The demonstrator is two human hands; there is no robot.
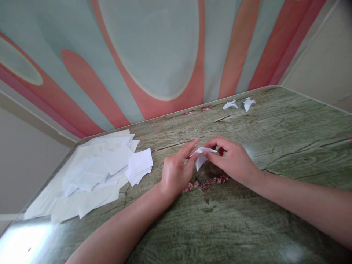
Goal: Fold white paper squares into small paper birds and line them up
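Note:
Between my two hands is a small piece of folded white paper [201, 160], held a little above the table. A flap of it hangs down in the middle, and its upper edges spread out to both sides. My left hand [177, 167] pinches its left side between thumb and fingers. On the other side, my right hand [229, 156] is closed on the right edge, thumb in front and fingers behind. The fingertips partly hide the folds. At the far edge of the table sit two small folded paper figures [230, 105] [249, 104] with pointed ends.
A loose, overlapping pile of white paper sheets [96, 172] spreads over the table's left side. Beside it lies a small stack of square papers [140, 163]. The wood-patterned table [275, 146] meets a red and grey patterned wall [176, 90] at its far edge.

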